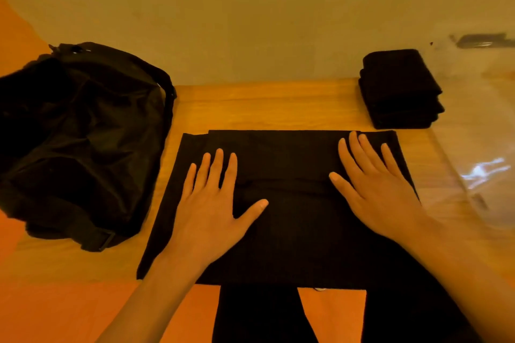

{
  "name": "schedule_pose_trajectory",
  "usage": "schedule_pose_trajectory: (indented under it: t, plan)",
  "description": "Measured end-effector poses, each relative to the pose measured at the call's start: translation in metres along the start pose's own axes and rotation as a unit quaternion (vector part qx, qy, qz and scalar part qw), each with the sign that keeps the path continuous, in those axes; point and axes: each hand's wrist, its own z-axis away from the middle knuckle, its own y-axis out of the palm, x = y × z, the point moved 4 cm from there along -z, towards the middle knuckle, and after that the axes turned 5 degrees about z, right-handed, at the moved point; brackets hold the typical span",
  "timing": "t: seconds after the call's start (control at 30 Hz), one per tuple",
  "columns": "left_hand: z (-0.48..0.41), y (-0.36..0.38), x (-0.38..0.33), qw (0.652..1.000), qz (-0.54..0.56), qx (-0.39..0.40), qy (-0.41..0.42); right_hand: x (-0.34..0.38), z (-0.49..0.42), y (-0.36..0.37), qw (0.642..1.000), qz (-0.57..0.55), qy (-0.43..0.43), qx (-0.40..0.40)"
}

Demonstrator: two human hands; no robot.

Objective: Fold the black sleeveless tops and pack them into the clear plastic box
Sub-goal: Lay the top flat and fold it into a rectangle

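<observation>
Both hands flat, fingers spread: left hand (211, 203), right hand (373, 189) pressing black fabric sleeveless top (292, 231) on wooden bench (250, 108). Long axis left-right; folded black stack (401, 89) nearer right hand.

No text, label, brand, number or sign can be read on anything here.

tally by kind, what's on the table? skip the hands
black bag: 1
black top, laid flat: 1
stack of folded black tops: 1 (pieces in it too dark to count)
clear plastic box: 1
total: 4
</observation>
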Motion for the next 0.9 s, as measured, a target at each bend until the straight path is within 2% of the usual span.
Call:
schedule_pose_trajectory:
  t: [0.07, 0.17, 0.27, 0.4, 0.47, 0.6, 0.7, 0.8, 0.9]
  plan:
    - [-0.007, -0.012, -0.015, 1.0, 0.013, -0.017, 0.007, -0.007, 0.006, -0.006, 0.999, -0.033, -0.002, -0.018]
    - [-0.019, -0.018, -0.058, 0.992, 0.059, -0.027, 0.108, -0.012, 0.025, -0.02, 0.996, -0.078, 0.013, -0.045]
    - [-0.041, -0.012, -0.111, 0.971, 0.074, 0.008, 0.228, -0.013, 0.054, -0.011, 0.996, -0.079, 0.037, -0.023]
    - [-0.083, 0.004, -0.17, 0.937, 0.024, 0.08, 0.34, -0.029, 0.067, 0.015, 0.996, -0.07, 0.044, -0.028]
    - [-0.097, 0.013, -0.182, 0.926, -0.014, 0.094, 0.365, -0.038, 0.07, 0.018, 0.995, -0.067, 0.052, -0.043]
    - [-0.107, 0.017, -0.186, 0.921, -0.043, 0.057, 0.382, -0.045, 0.083, 0.022, 0.995, -0.051, 0.057, -0.061]
    - [-0.106, 0.018, -0.187, 0.92, -0.047, 0.044, 0.386, -0.049, 0.094, 0.024, 0.996, -0.031, 0.064, -0.059]
    - [-0.107, 0.011, -0.192, 0.921, -0.04, 0.062, 0.382, -0.049, 0.1, 0.023, 0.995, -0.026, 0.066, -0.065]
    - [-0.105, 0.003, -0.209, 0.907, -0.021, 0.069, 0.416, -0.045, 0.104, 0.02, 0.994, -0.047, 0.065, -0.075]
